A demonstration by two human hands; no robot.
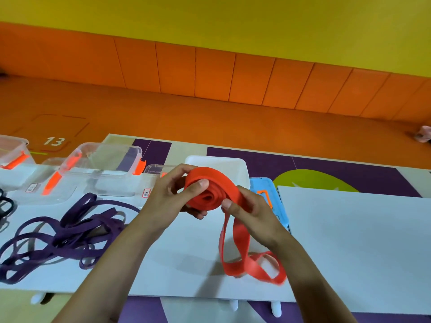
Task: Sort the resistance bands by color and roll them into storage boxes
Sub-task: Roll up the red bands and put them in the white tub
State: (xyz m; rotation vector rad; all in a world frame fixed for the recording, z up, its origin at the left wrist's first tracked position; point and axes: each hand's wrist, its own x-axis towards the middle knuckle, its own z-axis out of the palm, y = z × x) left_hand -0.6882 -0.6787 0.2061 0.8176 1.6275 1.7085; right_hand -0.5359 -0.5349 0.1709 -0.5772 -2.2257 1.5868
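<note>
Head view: A red-orange resistance band (210, 177) is held up above a white table (349, 241), between both hands, and is partly wound into a flat coil. The coil is gripped by the left hand (168, 197), whose thumb is pressed on the coil's face while the fingers are curled round behind it. The stretch of band just leaving the coil is pinched by the right hand (251, 213) between thumb and curled fingers. The unrolled remainder is seen hanging down below the right hand, and its looped end lies on the table surface near the right forearm.

To the left of the left forearm, a tangled heap of purple bands (65, 231) is spread on the table. Black bands (5, 205) are partly seen farther left still, at the frame's edge.

Beyond the left hand, clear storage boxes (109, 159) with orange latches are lined up, open at the top; small labels are stuck on them, too small to be read. Directly beyond the hands a white plastic piece (231, 166) is laid flat; whether it is a lid or a tray cannot be told. A blue lid (263, 185) with an orange clip is partly hidden behind the right hand.

Beyond the table, an orange floor (210, 122) marked "13" is met by a wall padded in orange below yellow.
</note>
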